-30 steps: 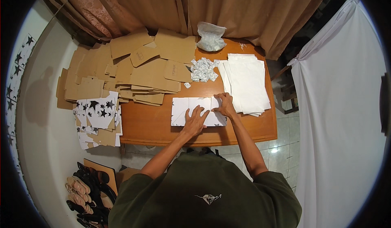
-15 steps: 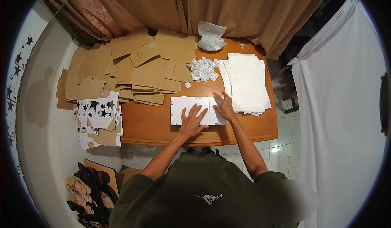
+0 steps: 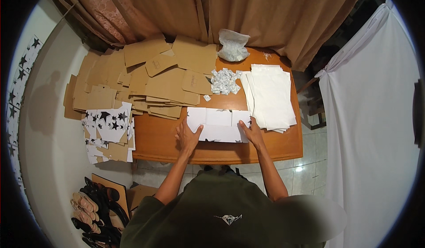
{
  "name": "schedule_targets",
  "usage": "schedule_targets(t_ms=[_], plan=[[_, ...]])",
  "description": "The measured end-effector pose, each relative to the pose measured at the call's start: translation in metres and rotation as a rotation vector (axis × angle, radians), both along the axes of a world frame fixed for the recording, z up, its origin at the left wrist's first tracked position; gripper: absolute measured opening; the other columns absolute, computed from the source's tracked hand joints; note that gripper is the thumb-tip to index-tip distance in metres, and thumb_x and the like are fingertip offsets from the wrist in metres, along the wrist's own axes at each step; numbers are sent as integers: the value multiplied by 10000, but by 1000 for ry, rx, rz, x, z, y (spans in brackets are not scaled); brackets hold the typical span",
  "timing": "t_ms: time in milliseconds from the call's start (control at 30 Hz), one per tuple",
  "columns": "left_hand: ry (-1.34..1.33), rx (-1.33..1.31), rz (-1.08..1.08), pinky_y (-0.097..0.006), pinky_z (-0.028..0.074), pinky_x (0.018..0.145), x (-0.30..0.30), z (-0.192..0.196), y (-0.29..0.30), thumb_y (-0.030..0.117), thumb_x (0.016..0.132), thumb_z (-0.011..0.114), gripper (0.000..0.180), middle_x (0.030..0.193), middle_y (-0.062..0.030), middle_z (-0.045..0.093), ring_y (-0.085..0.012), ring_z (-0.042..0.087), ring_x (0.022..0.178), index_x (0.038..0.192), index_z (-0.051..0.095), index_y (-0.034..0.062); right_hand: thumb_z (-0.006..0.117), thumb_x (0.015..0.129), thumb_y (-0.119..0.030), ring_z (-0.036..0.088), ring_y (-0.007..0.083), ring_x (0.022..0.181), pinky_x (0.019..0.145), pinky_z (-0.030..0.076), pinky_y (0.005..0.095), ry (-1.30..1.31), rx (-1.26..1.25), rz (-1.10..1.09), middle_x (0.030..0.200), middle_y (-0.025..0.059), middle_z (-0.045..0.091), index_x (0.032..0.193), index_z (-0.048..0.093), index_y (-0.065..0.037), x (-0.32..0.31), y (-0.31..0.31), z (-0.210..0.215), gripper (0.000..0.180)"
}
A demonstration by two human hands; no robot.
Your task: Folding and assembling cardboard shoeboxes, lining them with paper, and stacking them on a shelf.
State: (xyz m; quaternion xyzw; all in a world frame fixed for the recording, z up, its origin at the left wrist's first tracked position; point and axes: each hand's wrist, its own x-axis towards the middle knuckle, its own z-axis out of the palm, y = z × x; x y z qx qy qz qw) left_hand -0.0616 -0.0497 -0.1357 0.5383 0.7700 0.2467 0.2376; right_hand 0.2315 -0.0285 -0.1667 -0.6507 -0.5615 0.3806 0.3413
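Note:
A folded white paper piece (image 3: 219, 132) lies lengthwise before me, over the front part of the table. Its flaps are folded in, and bits of black star print show along its edges. My left hand (image 3: 189, 135) grips its left end, thumb on top and fingers at the edge. On the right end my right hand (image 3: 253, 134) has a like grip, its thumb resting on the white face. The fingertips underneath are hidden. Just right of that hand is a stack of white paper sheets (image 3: 272, 97); beyond the folded piece lies a pile of small white packets (image 3: 226, 81).
Flat brown cardboard pieces (image 3: 159, 82) cover the table's left and back. Star-printed pieces (image 3: 106, 124) overhang its left end. A clear plastic bag (image 3: 233, 46) stands at the back by the brown curtain (image 3: 256, 13). Shoes (image 3: 88, 208) sit on the floor, lower left.
My hands have gone from lying spread on top of the folded paper to gripping its two ends. The left hand moved left, the right slightly nearer me; the paper's flaps now show.

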Motion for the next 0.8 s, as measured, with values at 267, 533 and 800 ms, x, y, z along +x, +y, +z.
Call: schedule_targets(t_ms=[267,533,800], plan=[[-332,556,-61,-483,418,1009,-5,66,2,483,840,802,820,1296,-189,554,-325,551,1160,1415,458,10,662,1003,-414,590,177,962,832,497,339,439,179,-218,1060,104,617,1153,486,-15,8,-2,90,461],[-665,696,-184,-429,483,1018,-10,77,13,412,899,781,808,1259,-175,548,-301,591,1170,1460,433,-52,743,949,-217,535,213,1238,1051,447,352,558,358,-166,1324,126,524,1412,483,19,5,3,103,580],[-545,426,-150,-408,445,1070,-41,-7,-15,168,866,820,735,1335,-206,586,-295,573,1242,1452,430,-43,838,800,-52,550,295,1281,1058,495,419,266,251,-39,1321,163,558,1558,358,-109,9,-23,65,898]])
